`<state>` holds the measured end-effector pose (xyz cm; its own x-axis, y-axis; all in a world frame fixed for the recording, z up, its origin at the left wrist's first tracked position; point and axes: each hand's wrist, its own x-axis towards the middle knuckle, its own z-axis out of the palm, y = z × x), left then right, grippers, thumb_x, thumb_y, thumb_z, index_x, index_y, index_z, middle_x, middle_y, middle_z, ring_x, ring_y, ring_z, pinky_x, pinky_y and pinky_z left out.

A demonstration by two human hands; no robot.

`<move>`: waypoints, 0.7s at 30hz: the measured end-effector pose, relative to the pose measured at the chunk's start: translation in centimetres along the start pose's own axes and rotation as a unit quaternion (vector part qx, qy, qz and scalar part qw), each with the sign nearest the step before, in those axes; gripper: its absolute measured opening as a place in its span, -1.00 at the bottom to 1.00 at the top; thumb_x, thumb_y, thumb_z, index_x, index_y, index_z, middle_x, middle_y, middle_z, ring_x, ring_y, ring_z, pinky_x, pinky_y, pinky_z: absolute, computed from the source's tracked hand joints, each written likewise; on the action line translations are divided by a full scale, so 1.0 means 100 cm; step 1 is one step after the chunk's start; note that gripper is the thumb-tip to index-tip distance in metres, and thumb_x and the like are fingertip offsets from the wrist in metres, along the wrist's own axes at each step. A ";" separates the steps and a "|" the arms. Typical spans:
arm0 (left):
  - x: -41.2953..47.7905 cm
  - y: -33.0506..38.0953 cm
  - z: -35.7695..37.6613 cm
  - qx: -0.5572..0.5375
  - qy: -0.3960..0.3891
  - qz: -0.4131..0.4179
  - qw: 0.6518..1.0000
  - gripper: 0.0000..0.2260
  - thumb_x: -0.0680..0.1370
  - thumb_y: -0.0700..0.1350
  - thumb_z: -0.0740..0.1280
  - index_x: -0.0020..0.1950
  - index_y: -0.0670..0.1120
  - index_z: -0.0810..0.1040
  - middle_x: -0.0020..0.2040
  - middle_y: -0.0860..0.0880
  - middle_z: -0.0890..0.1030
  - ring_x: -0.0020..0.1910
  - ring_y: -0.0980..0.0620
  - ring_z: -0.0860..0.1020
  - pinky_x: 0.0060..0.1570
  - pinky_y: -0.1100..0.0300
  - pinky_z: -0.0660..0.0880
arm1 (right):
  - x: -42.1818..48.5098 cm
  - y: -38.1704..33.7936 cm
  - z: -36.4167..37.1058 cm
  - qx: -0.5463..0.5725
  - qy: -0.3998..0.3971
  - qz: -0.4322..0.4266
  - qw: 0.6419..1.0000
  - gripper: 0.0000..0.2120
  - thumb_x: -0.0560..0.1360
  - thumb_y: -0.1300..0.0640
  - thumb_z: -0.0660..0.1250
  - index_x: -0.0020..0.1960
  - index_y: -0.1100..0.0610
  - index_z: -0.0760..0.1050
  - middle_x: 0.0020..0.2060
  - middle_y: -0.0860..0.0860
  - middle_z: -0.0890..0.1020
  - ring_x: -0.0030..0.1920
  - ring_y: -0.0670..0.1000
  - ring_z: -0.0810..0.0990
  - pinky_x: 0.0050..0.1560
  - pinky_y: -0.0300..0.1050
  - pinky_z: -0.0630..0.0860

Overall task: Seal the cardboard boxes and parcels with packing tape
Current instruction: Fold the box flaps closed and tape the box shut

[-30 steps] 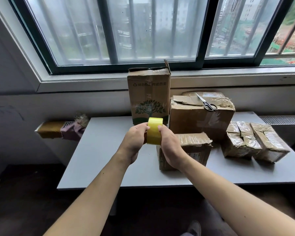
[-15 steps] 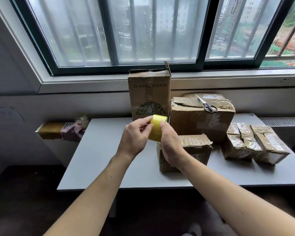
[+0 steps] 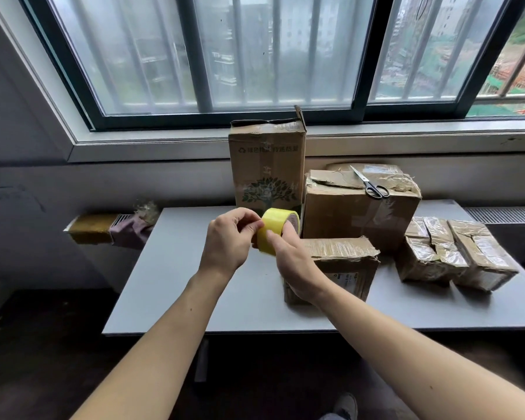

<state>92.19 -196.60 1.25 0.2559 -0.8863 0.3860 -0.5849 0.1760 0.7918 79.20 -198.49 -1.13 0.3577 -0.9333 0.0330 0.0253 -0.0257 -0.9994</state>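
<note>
Head view: the yellow tape roll (image 3: 278,230) is held up just in front of the tall box (image 3: 267,168). The right hand (image 3: 297,265) wraps its grip round it for steadiness; the left hand (image 3: 228,241) pinches at the outer face, probably hunting the loose end.

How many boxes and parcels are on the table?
5: tall box at back, big box beside it, small box in front, two parcels at right. Another may sit hidden behind.
</note>
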 end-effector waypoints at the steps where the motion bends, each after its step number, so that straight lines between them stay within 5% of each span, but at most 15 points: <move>1: 0.001 0.001 -0.001 0.002 -0.008 -0.010 1.000 -0.92 0.55 -0.20 0.42 -0.12 -0.05 0.63 -0.25 0.02 0.64 -0.28 0.08 0.60 -0.30 0.45 0.47 | -0.001 0.001 0.000 -0.016 -0.008 -0.003 1.000 -0.84 0.61 0.22 0.19 0.18 0.13 0.39 -0.01 0.06 0.51 -0.03 -0.07 0.49 0.02 -0.17 0.50; 4: 0.002 0.000 -0.001 0.046 -0.040 -0.018 0.998 -0.92 0.60 -0.18 0.35 -0.09 -0.08 0.58 -0.19 0.00 0.61 -0.22 0.05 0.57 -0.28 0.41 0.47 | -0.003 0.000 0.001 -0.071 -0.013 -0.006 0.997 -0.77 0.56 0.33 0.20 0.18 0.14 0.35 -0.07 0.03 0.47 -0.13 -0.10 0.44 -0.20 -0.31 0.44; 8: 0.006 -0.007 0.002 0.089 -0.072 -0.029 0.993 -0.90 0.64 -0.16 0.25 -0.07 -0.09 0.50 -0.10 -0.06 0.57 -0.11 -0.07 0.54 -0.07 -0.04 0.56 | -0.003 0.000 -0.002 -0.129 -0.016 -0.009 0.991 -0.82 0.58 0.28 0.22 0.16 0.15 0.36 -0.12 0.00 0.47 -0.19 -0.12 0.43 -0.29 -0.35 0.38; 10: 0.005 -0.007 0.003 0.101 -0.081 -0.025 0.991 -0.89 0.65 -0.15 0.23 -0.06 -0.09 0.46 -0.07 -0.07 0.54 -0.09 -0.11 0.53 -0.04 -0.10 0.54 | 0.000 -0.002 -0.004 -0.156 -0.019 -0.002 0.988 -0.84 0.60 0.25 0.24 0.16 0.15 0.37 -0.13 -0.03 0.49 -0.21 -0.16 0.45 -0.26 -0.34 0.38; 17: 0.000 -0.006 0.009 0.185 -0.089 0.078 0.976 -0.83 0.58 -0.33 0.21 -0.08 -0.07 0.33 -0.09 -0.04 0.42 -0.16 -0.04 0.40 -0.22 0.12 0.35 | 0.005 -0.003 -0.004 -0.214 -0.015 0.041 0.976 -0.79 0.58 0.02 0.29 0.15 0.09 0.39 -0.03 0.05 0.57 -0.04 0.02 0.55 -0.02 0.08 0.56; 19: 0.002 -0.007 0.007 0.160 -0.097 0.055 0.981 -0.85 0.60 -0.30 0.22 -0.06 -0.07 0.34 -0.12 -0.04 0.47 -0.19 -0.03 0.44 -0.29 0.12 0.44 | 0.004 -0.005 -0.005 -0.207 -0.022 0.043 0.977 -0.78 0.60 0.04 0.29 0.16 0.13 0.40 -0.06 0.05 0.56 -0.12 -0.07 0.58 -0.04 0.01 0.59; 21: 0.005 -0.004 0.003 0.085 -0.118 -0.013 0.989 -0.92 0.66 -0.22 0.19 -0.01 -0.07 0.39 -0.08 -0.07 0.51 -0.15 -0.03 0.51 -0.32 0.16 0.55 | 0.003 -0.009 -0.006 -0.182 -0.035 0.041 0.982 -0.78 0.64 0.13 0.26 0.22 0.23 0.38 -0.12 0.01 0.53 -0.25 -0.24 0.60 -0.22 -0.27 0.57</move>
<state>92.28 -197.22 0.95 0.0980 -0.9683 0.2297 -0.7063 0.0949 0.7015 78.74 -198.99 -0.27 0.4088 -0.9106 -0.0602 -0.3367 -0.0891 -0.9374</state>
